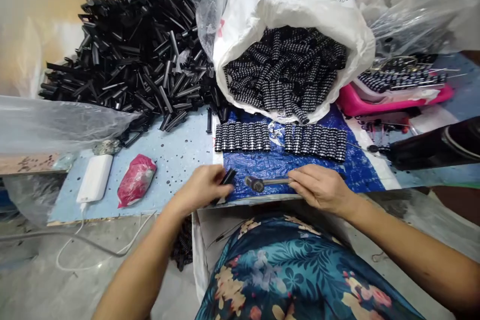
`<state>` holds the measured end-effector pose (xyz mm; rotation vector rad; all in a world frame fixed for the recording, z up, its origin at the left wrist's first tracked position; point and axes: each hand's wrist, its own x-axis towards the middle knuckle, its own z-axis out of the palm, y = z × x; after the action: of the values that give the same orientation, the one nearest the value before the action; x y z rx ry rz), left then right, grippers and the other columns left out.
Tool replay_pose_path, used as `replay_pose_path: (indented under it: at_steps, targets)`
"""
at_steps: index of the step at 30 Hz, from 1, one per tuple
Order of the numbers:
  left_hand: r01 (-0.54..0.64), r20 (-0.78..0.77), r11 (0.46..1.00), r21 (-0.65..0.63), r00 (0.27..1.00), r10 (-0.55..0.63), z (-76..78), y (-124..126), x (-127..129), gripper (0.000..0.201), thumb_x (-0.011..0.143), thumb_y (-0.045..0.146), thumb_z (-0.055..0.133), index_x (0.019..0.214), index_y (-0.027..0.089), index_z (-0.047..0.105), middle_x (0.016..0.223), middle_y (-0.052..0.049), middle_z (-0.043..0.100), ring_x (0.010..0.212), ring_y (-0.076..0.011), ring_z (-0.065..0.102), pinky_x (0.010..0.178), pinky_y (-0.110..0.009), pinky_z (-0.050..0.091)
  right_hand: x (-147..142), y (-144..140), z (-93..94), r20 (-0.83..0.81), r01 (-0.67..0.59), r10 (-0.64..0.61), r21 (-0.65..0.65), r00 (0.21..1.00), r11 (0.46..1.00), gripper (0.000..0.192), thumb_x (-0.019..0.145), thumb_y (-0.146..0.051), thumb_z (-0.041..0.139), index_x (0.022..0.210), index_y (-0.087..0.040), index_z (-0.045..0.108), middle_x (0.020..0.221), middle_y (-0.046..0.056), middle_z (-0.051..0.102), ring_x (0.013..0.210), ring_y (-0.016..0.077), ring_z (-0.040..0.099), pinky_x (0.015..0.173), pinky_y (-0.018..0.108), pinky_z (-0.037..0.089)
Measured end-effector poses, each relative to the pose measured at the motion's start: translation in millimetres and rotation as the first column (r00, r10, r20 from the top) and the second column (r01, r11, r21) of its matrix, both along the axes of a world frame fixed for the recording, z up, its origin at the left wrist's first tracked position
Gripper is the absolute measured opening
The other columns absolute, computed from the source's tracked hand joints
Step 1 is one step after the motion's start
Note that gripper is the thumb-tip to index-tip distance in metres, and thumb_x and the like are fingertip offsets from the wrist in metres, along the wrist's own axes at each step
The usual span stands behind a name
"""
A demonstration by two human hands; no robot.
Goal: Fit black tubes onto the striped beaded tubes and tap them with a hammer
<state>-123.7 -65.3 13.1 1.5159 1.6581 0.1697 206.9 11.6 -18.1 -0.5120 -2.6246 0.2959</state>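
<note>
The left hand [202, 187] is closed around a short black plastic clip piece [227, 177], whose end projects from the fingers at the near edge of the pale blue surface [180, 155]. Just to its right lies a small hammer with a dark head and a metal handle [262, 182]; the right hand [320, 187] grips the handle end, fingers curled narrow about it, with the head resting on the crumpled blue plastic sheet [277, 162].

Farther on the sheet stand two rows of ribbed black-and-silver cylindrical parts [279, 137], set side by side. Beyond them a white woven sack [296, 5] gapes open, full of the same ribbed parts. To the far left, a large heap of loose black plastic strips [135, 45] spills from clear plastic.

At the near left lie a white power bank [95, 177] with a cable and a red wrapped packet [137, 180]. At the right, a pink tray [397, 102] holds what appear to be more ribbed parts, though the view there is blurred.
</note>
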Motion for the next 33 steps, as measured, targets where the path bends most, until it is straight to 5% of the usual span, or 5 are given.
replay_pose_path:
  at_steps: [5, 9, 17, 24, 33]
  targets:
    - [0.093, -0.012, 0.846, -0.525, 0.993, -0.117, 27.0, -70, -63, 0.032, 0.065, 0.039, 0.075, 0.082, 0.017, 0.059, 0.069, 0.003, 0.053, 0.064, -0.0128, 0.044, 0.056, -0.025, 0.029, 8, 27, 4.1, 0.071, 0.049, -0.046, -0.034, 0.996, 0.998, 0.026, 0.097, -0.033, 0.063, 0.115, -0.014, 0.06, 0.102, 0.009, 0.064, 0.092, 0.0215, 0.06, 0.082, 0.036, 0.05]
    - [0.003, 0.147, 0.908, -0.419, 0.987, 0.064, 31.7, -70, -52, 0.055, 0.063, 0.057, 0.075, 0.098, 0.016, 0.065, 0.076, -0.001, 0.056, 0.07, -0.0156, 0.049, 0.061, -0.025, 0.036, -36, 74, 8.5, 0.117, 0.048, -0.03, -0.155, 0.993, 0.987, 0.085, 0.081, -0.051, 0.079, 0.146, -0.011, 0.04, 0.143, 0.018, 0.047, 0.134, 0.0319, 0.043, 0.112, 0.046, 0.038]
    - [-0.542, -0.028, 0.748, 0.382, 0.803, 0.596, -21.7, 66, -38, 0.036, 0.091, 0.046, 0.046, 0.101, 0.015, 0.061, 0.089, -0.008, 0.065, 0.08, -0.0194, 0.059, 0.074, -0.03, 0.043, -79, 134, -4.5, 0.432, 0.128, 0.027, -0.326, 0.902, 0.937, 0.102, 0.065, -0.043, 0.089, 0.148, -0.01, 0.039, 0.148, 0.02, 0.04, 0.135, 0.0371, 0.042, 0.114, 0.05, 0.039]
    - [-0.477, -0.228, 0.798, 0.369, 0.786, 0.575, -73.2, 152, -64, 0.024, 0.073, 0.038, 0.07, 0.073, 0.018, 0.057, 0.075, -0.007, 0.062, 0.078, -0.0246, 0.059, 0.072, -0.033, 0.041, -47, 81, 14.3, 0.125, 0.117, -0.072, -0.409, 0.99, 0.905, 0.088, 0.075, -0.039, 0.083, 0.15, -0.023, 0.04, 0.155, 0.014, 0.029, 0.14, 0.0327, 0.035, 0.116, 0.05, 0.035]
    - [-0.691, 0.227, 0.577, 0.435, 0.704, 0.672, -36.6, 65, -31, 0.038, 0.084, 0.044, 0.053, 0.108, 0.017, 0.065, 0.081, -0.002, 0.064, 0.061, -0.0144, 0.058, 0.062, -0.028, 0.046, -21, 25, -9.7, -0.235, -0.1, -0.305, -0.911, 0.923, 0.4, 0.066, 0.071, -0.046, 0.086, 0.131, -0.033, 0.062, 0.148, 0.008, 0.041, 0.131, 0.0285, 0.049, 0.108, 0.046, 0.044]
